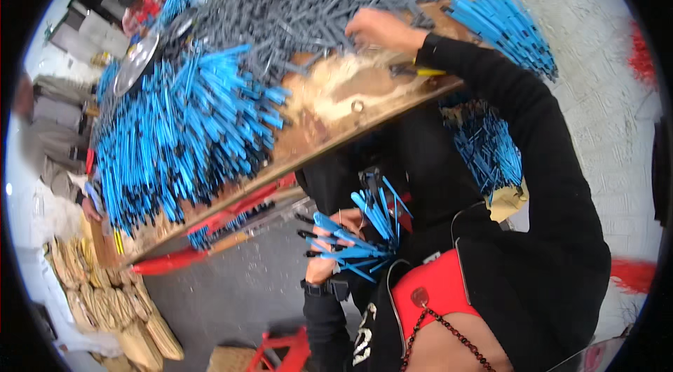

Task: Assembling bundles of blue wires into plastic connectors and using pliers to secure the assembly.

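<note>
My left hand [322, 267], low in front of my body, is closed around a fanned bunch of slim blue sticks with black ends [378, 216]; their exact kind cannot be made out. Over the table, my right hand [382, 28] reaches to the near edge of a broad heap of small grey plastic pieces [315, 4]. Its fingers are curled down at the heap, and whatever they pinch is hidden. A large pile of similar blue sticks [189, 126] covers the table's left side. Another blue bundle [505, 32] lies at the far right corner, beyond my right forearm.
Below my right arm, a container of blue sticks [487, 151] stands beside the table. On the wooden tabletop [315, 116] lie a small ring [357, 106] and a yellow-handled tool [429, 72]. A round metal lid [137, 65], brown sacks [119, 302] and a red stool [284, 351] are leftward. Other people work at far left.
</note>
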The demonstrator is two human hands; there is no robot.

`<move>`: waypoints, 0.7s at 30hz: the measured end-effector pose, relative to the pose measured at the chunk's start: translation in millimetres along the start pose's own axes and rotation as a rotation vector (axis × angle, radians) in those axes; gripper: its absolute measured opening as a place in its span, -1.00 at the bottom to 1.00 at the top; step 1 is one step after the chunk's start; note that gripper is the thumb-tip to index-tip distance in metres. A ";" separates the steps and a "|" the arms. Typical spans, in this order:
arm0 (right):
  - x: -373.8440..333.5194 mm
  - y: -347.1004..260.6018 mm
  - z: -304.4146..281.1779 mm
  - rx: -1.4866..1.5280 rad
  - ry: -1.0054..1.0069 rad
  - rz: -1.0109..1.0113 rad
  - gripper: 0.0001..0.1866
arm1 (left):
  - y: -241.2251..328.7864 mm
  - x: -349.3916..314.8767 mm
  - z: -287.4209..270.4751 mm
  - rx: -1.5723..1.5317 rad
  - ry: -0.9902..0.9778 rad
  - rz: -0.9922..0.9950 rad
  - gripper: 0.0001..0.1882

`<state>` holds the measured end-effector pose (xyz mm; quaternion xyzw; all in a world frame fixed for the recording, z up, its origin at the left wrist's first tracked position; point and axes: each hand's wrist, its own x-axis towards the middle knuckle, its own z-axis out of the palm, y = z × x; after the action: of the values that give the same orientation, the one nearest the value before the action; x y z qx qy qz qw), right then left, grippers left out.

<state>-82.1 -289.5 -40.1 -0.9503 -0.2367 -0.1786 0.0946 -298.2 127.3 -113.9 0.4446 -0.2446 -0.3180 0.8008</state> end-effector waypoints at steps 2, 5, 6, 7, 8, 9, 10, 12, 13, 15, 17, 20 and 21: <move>6.1 0.8 -8.0 0.056 0.040 -0.043 -0.77 | 2.2 -4.2 2.3 0.042 0.043 -0.036 -0.77; -9.0 -37.9 -38.8 0.300 0.183 -0.001 -0.82 | 9.6 -2.2 8.4 0.057 -0.006 -0.105 -0.81; -23.2 -61.1 -52.4 0.351 0.209 0.044 -0.87 | 12.0 0.9 11.7 0.071 -0.035 -0.108 -0.80; -39.9 -88.9 -62.0 0.305 0.188 -0.024 -0.83 | 14.9 3.9 15.1 0.064 -0.029 -0.127 -0.80; -57.2 -114.8 -72.6 0.251 0.165 -0.091 -0.77 | 16.8 7.9 19.0 0.103 -0.061 -0.145 -0.79; -78.0 -144.5 -76.3 0.641 0.040 0.109 -0.78 | 18.1 12.4 23.6 0.142 -0.099 -0.159 -0.77; -97.6 -173.4 -77.1 1.042 -0.074 0.287 -0.79 | 19.1 17.3 28.4 0.192 -0.143 -0.157 -0.75; -119.6 -208.9 -75.2 1.364 -0.250 0.515 -0.79 | 20.8 26.4 38.7 0.171 -0.190 -0.192 -0.77; -126.7 -218.1 -74.3 1.363 -0.237 0.535 -0.79 | 21.2 31.1 43.2 0.166 -0.228 -0.195 -0.79; -136.9 -228.4 -72.8 1.444 -0.598 0.713 -0.80 | 21.5 38.5 50.7 0.159 -0.279 -0.205 -0.80; -141.3 -227.9 -74.4 1.436 -0.641 0.712 -0.80 | 23.0 41.8 54.3 0.446 -0.315 -0.141 -0.81; -143.6 -227.0 -75.3 1.447 -0.741 0.621 -0.78 | 22.8 38.1 58.5 0.531 -0.282 -0.143 -0.82; -144.4 -227.1 -75.1 1.476 -0.747 0.598 -0.77 | 22.1 36.0 59.2 0.464 -0.247 -0.170 -0.82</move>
<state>-333.1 -171.9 -5.0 -0.6649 -0.0484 0.3750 0.6441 -307.3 77.1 -62.1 0.5929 -0.3686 -0.3715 0.6121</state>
